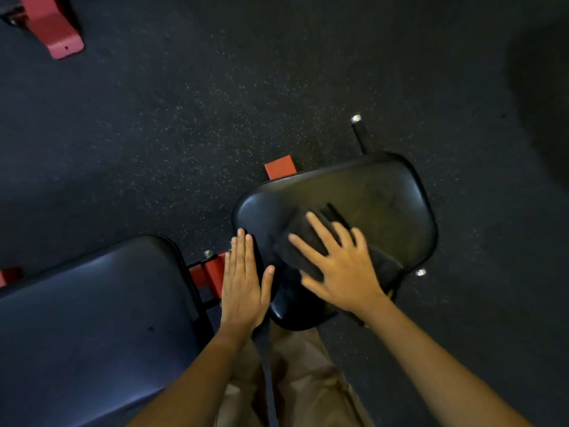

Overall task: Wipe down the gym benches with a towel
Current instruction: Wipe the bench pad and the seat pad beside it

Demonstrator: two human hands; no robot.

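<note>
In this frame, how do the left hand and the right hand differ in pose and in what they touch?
The left hand lies with fingers together; the right hand has fingers spread. The left hand rests bare on the edge of the seat pad; the right hand presses the dark towel onto it. Both are flat, palm down, on the same pad.

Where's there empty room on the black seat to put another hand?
On the seat, the far right part, between the towel and the rim, is bare. So is the long pad beside it. The seat's near left is crowded: left hand on the edge, right hand pressing the towel.
</note>
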